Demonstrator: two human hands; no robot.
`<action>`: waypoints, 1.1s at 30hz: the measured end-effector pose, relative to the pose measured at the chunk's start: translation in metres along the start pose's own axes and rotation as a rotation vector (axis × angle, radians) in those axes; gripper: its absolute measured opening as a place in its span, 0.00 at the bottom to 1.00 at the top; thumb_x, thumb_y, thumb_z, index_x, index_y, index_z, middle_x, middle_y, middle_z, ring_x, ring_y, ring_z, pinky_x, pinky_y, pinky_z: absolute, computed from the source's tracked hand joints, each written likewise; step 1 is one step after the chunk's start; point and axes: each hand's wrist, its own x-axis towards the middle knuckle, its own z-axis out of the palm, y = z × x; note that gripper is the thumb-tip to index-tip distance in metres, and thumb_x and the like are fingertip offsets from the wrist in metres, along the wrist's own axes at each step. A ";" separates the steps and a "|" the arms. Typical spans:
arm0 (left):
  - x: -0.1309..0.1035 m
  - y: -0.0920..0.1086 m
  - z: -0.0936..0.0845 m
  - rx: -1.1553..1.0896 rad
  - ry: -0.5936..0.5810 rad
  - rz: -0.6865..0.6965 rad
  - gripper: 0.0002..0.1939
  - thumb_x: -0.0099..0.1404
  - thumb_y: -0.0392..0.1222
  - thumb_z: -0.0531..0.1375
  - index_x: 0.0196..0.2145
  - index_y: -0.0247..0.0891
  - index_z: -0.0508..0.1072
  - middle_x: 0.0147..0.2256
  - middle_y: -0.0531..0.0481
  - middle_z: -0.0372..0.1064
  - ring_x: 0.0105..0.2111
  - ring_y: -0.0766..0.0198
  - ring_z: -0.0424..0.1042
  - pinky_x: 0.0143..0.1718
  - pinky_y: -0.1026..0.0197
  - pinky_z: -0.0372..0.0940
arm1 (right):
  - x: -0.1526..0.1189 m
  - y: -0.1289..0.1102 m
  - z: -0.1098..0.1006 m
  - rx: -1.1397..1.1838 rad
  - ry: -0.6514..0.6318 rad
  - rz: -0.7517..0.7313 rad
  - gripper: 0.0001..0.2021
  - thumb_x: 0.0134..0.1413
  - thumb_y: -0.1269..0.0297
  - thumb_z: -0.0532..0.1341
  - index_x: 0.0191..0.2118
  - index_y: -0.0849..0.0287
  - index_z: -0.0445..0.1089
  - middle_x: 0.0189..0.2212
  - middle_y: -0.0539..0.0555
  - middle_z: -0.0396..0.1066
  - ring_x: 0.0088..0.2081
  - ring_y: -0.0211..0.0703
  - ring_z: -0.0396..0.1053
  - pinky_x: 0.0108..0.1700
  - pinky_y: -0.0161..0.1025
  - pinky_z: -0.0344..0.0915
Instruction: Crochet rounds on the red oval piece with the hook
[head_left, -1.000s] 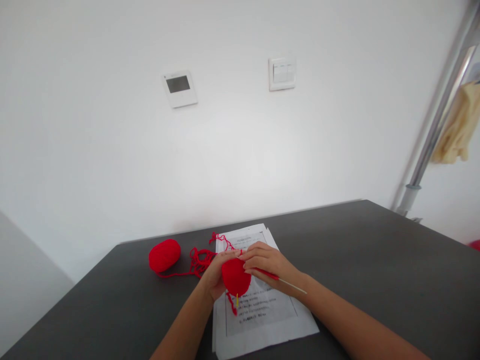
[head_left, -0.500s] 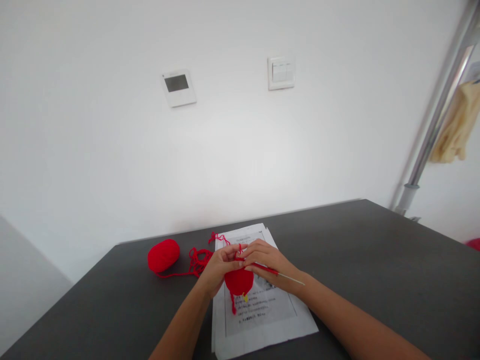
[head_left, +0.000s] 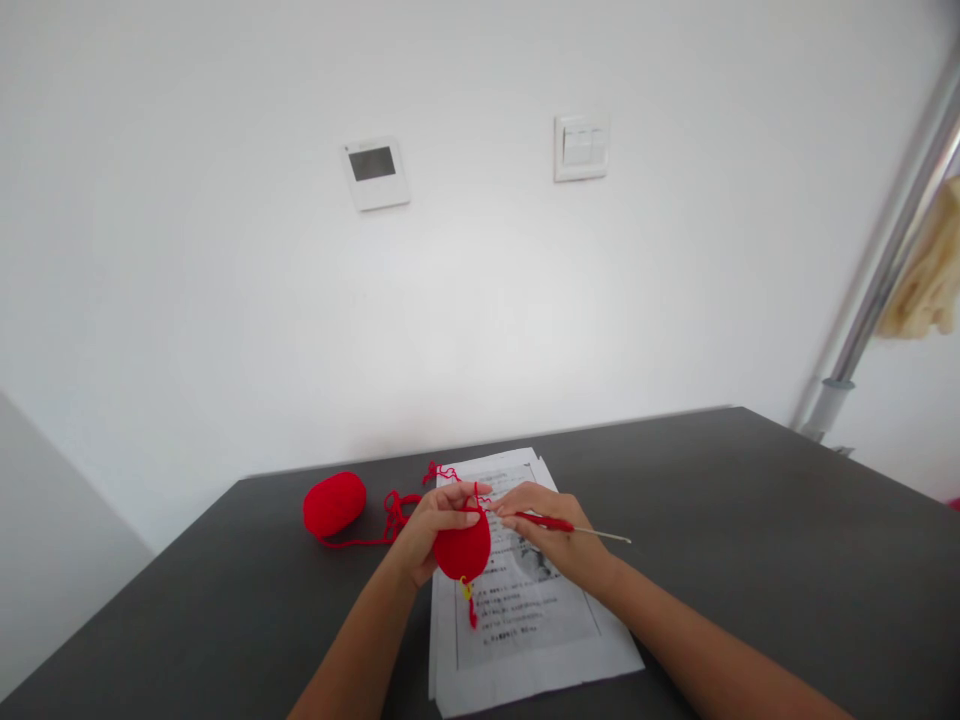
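Observation:
My left hand pinches the upper edge of a round red crochet piece between thumb and fingers. Red yarn wraps over its raised index finger. From the bottom of the piece hang a yellow stitch marker and a short red yarn tail. In my right hand is a red-handled crochet hook, its bare metal end pointing right. The hook's other end is by the piece's top edge; whether it is in a stitch I cannot tell.
Printed sheets lie beneath my hands on the dark table. A red yarn ball sits at the left, with loose tangled yarn between it and my left hand. A white wall stands behind the table.
My right hand has moved slightly away from my left, with the hook now more level. The red piece has turned, bringing its round face and the yellow marker more into view.

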 end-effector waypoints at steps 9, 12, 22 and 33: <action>0.000 0.000 -0.012 -0.003 -0.084 -0.071 0.20 0.41 0.31 0.68 0.37 0.32 0.78 0.24 0.49 0.71 0.22 0.67 0.68 0.27 0.64 0.59 | 0.004 -0.008 -0.006 0.083 -0.109 0.042 0.06 0.55 0.63 0.62 0.33 0.58 0.76 0.33 0.56 0.77 0.36 0.42 0.74 0.40 0.39 0.71; 0.000 -0.001 -0.014 0.018 -0.094 -0.075 0.19 0.41 0.30 0.68 0.36 0.32 0.79 0.24 0.49 0.72 0.20 0.69 0.67 0.24 0.67 0.58 | 0.005 -0.009 -0.008 0.108 -0.122 0.089 0.07 0.54 0.62 0.63 0.33 0.58 0.76 0.33 0.55 0.77 0.35 0.42 0.74 0.39 0.38 0.71; 0.001 -0.002 -0.023 0.032 -0.149 -0.079 0.17 0.42 0.31 0.68 0.34 0.32 0.78 0.24 0.48 0.73 0.19 0.69 0.67 0.22 0.67 0.57 | 0.005 -0.010 -0.008 0.163 -0.136 0.125 0.07 0.53 0.61 0.64 0.33 0.58 0.77 0.33 0.56 0.77 0.35 0.42 0.74 0.39 0.38 0.70; 0.000 -0.003 -0.012 0.059 -0.055 -0.060 0.14 0.39 0.32 0.70 0.28 0.32 0.79 0.22 0.49 0.74 0.17 0.70 0.67 0.20 0.69 0.57 | 0.007 -0.010 -0.005 0.475 -0.098 0.388 0.09 0.47 0.60 0.67 0.31 0.60 0.77 0.27 0.53 0.77 0.30 0.40 0.75 0.35 0.37 0.72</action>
